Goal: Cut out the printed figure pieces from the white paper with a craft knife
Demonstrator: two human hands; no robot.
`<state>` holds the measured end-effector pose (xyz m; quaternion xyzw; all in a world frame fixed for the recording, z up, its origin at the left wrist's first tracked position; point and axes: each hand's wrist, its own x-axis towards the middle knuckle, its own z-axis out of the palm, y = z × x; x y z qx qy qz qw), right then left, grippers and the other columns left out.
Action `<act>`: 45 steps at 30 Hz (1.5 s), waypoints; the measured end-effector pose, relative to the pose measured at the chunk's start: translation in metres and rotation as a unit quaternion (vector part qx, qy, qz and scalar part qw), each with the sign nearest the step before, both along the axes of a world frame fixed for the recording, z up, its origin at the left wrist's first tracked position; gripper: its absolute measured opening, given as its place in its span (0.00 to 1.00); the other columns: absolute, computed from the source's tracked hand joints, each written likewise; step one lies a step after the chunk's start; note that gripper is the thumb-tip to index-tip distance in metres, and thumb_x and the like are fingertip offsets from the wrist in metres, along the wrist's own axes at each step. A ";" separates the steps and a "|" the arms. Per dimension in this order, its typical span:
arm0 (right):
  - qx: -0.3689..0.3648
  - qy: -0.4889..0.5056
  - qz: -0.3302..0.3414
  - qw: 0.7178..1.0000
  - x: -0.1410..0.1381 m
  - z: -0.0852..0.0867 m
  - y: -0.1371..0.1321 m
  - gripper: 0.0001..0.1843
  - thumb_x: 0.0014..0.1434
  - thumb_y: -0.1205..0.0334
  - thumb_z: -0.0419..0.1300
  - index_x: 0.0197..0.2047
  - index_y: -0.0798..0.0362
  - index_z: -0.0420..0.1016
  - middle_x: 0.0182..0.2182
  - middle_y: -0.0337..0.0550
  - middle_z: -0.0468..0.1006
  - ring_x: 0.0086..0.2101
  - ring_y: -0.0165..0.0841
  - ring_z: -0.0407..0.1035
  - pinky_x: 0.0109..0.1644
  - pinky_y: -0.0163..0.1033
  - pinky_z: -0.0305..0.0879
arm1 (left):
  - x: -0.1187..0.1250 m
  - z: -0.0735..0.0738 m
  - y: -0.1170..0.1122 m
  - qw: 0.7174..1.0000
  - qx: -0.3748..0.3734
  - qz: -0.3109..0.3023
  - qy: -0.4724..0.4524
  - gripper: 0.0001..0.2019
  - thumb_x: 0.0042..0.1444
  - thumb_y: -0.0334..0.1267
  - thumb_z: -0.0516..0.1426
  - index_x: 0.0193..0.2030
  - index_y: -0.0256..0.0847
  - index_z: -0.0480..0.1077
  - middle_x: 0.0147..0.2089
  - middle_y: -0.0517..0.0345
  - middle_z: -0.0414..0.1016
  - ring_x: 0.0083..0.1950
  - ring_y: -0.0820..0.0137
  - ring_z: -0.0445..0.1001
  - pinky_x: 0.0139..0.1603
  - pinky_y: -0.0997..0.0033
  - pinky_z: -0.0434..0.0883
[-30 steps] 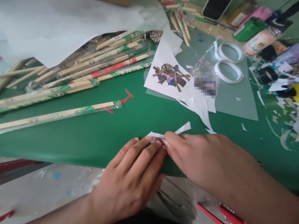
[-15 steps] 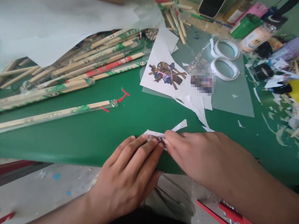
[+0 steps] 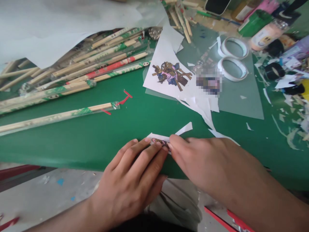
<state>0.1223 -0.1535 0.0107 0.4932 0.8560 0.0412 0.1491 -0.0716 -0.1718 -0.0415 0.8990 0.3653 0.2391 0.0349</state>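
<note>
A small piece of white paper with a coloured printed figure (image 3: 158, 140) lies near the front edge of the green table. My left hand (image 3: 135, 170) rests over it, its fingers stretched out and pressing the paper down. At the right end of the same paper, my right hand (image 3: 205, 158) is closed, thumb and index finger pinched together on the print. Whatever those fingers hold is hidden from me. A narrow white paper strip (image 3: 184, 128) sticks out just beyond the right knuckles.
Wrapped chopsticks (image 3: 103, 69) are piled at the left under a large white sheet (image 3: 72, 25). Beyond my hands lies a printed sheet (image 3: 154, 75), beside two tape rolls (image 3: 234, 69). Paint bottles (image 3: 263, 37) and paper scraps (image 3: 293, 135) crowd the right.
The view has shifted slightly. Both hands stay on the small printed paper with nearly the same grip, and a white scrap beyond my right hand shows more fully.
</note>
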 end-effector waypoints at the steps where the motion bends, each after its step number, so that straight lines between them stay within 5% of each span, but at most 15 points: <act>1: 0.000 0.004 0.003 1.000 0.000 0.000 0.000 0.11 0.54 0.71 0.58 0.29 0.48 0.60 0.13 0.31 0.64 0.12 0.36 0.64 0.21 0.38 0.30 | 0.000 0.000 0.000 1.000 0.002 0.001 0.003 0.19 0.64 0.41 0.56 0.59 0.37 0.70 0.56 0.55 0.77 0.59 0.62 0.72 0.63 0.60 0.66; 45: 0.015 -0.003 0.006 1.000 0.020 0.001 -0.007 0.14 0.48 0.72 0.60 0.28 0.47 0.57 0.12 0.30 0.61 0.11 0.36 0.62 0.22 0.37 0.28 | 0.002 0.000 0.001 1.000 0.016 -0.006 0.005 0.18 0.63 0.40 0.57 0.58 0.35 0.71 0.55 0.50 0.75 0.57 0.59 0.70 0.61 0.59 0.64</act>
